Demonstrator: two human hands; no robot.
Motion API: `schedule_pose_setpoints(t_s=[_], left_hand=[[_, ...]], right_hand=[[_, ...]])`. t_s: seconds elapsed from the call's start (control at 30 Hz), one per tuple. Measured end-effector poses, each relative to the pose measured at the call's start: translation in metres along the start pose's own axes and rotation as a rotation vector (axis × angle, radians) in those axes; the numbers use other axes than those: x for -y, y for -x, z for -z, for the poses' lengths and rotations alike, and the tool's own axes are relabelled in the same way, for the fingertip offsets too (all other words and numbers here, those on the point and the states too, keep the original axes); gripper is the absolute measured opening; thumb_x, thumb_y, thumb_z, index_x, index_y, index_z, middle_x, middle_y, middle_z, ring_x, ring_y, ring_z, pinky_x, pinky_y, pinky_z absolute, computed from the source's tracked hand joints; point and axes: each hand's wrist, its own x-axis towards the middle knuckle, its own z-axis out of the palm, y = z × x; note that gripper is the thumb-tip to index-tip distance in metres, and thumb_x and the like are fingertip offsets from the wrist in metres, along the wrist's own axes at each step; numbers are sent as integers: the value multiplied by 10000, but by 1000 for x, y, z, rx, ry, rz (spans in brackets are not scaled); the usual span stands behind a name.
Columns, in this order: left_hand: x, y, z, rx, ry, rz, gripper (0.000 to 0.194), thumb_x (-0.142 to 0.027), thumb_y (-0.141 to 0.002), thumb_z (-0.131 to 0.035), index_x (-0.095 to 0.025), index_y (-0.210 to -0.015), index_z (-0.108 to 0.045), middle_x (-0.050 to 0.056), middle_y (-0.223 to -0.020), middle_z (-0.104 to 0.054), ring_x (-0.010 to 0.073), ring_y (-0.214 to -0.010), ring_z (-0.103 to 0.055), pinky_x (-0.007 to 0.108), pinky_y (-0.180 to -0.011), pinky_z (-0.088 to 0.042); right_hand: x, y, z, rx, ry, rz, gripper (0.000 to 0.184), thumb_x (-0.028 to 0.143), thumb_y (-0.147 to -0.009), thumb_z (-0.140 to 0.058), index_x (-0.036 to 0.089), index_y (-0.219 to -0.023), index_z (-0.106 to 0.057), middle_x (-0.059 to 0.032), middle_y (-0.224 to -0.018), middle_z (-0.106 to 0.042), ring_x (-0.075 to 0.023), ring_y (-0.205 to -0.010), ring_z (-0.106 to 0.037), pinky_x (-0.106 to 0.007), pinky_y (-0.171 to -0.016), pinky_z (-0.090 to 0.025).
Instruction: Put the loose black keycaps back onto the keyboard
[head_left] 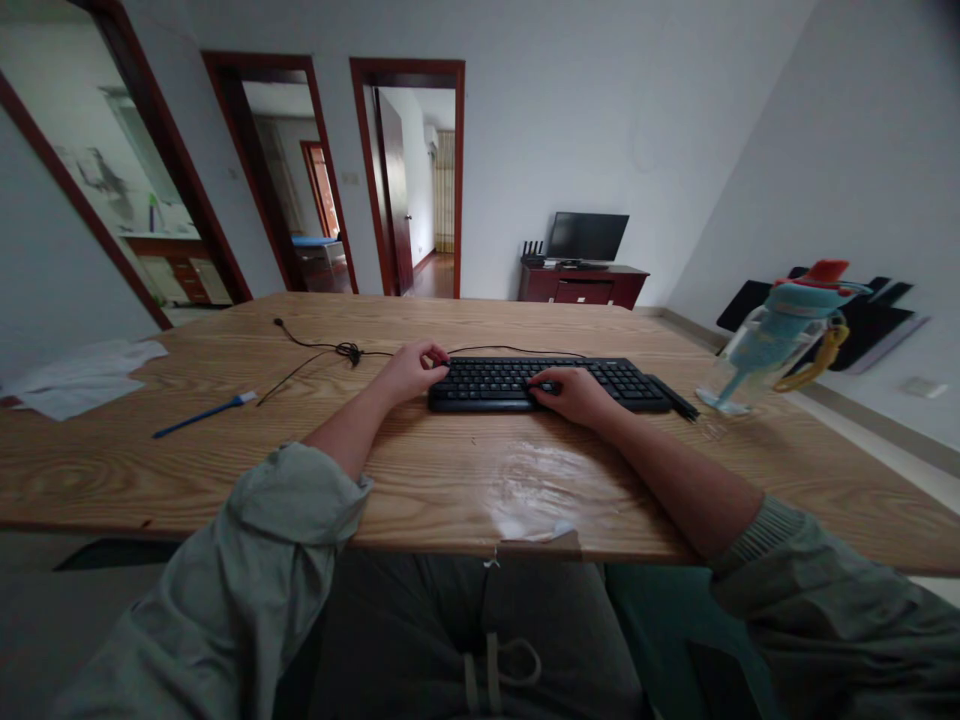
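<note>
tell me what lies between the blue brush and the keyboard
In the head view, a black cord and the left hand with its forearm lie between the blue brush and the keyboard.

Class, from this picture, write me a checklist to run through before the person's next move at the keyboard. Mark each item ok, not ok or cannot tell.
1. Keyboard resting on the table: ok.
2. Left hand at the keyboard's left end: ok.
3. Right hand over the keys: ok.
4. Cord free of tangles: not ok, it is bunched left of the keyboard.
5. Brush and bottle apart from both hands: ok, brush to the left, bottle to the right.
6. Any key pressed down: cannot tell.
</note>
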Motion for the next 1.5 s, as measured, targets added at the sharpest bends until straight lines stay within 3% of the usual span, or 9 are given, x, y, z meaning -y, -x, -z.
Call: schedule_pose_setpoints(t_s=[0.33,0.6,0.77,0.93,1.07,1.2,1.37,1.5], left_hand=[[0,0,-1,13,-32,6,232,-284,-720,-626,-159,-913,-659,21,-765,-637,120,-611,-521,243,-586,-403],[-3,1,0,16,-25,26,242,-302,-712,-619,-166,-908,-660,18,-744,-629,132,-628,-529,252,-595,-408],[-1,0,1,16,-25,19,252,-306,-712,-626,-163,-916,-666,14,-729,-625,127,-607,-522,250,-584,-407],[-12,3,-8,10,-10,-55,243,-267,-721,-615,-158,-930,-675,16,-753,-640,116,-611,-518,243,-586,-410],[-32,5,-24,75,115,-102,221,-257,-732,-618,-160,-923,-669,20,-789,-663,109,-621,-532,235,-581,-414],[-47,5,-37,144,448,-18,278,-313,-748,-659,-142,-965,-625,62,-872,-710,112,-662,-578,234,-598,-443],[-51,3,-45,111,763,102,375,-386,-739,-712,-139,-995,-594,87,-913,-727,69,-553,-518,210,-528,-406],[-48,2,-49,93,923,153,424,-402,-689,-764,-145,-980,-595,76,-886,-722,61,-536,-518,201,-522,-410]], right_hand=[[-11,-3,11,-82,-88,-79,284,304,-762,-596,161,-974,-719,-34,-766,-690,-144,-647,-577,-270,-647,-452],[-13,-3,13,23,-82,-28,267,286,-761,-602,204,-986,-720,-29,-884,-720,-150,-712,-607,-284,-710,-476],[-9,-5,10,-59,-472,-159,332,372,-747,-647,157,-997,-686,-64,-894,-710,-132,-681,-579,-265,-634,-463],[-2,-6,10,-34,-924,-345,441,438,-708,-698,191,-1069,-638,36,-688,-568,-57,-491,-378,-212,-462,-308],[5,-7,11,-19,-1072,-372,458,406,-688,-717,186,-1076,-615,80,-580,-425,-57,-481,-333,-205,-453,-264],[10,-6,12,5,-912,-290,396,382,-716,-684,181,-1054,-638,46,-635,-542,-68,-507,-405,-214,-485,-324],[27,-2,8,160,-449,8,240,239,-718,-629,150,-932,-690,-42,-851,-691,-112,-666,-548,-246,-624,-436],[38,0,8,127,-395,76,258,211,-734,-596,141,-966,-685,-48,-871,-698,-100,-619,-519,-236,-579,-417]])
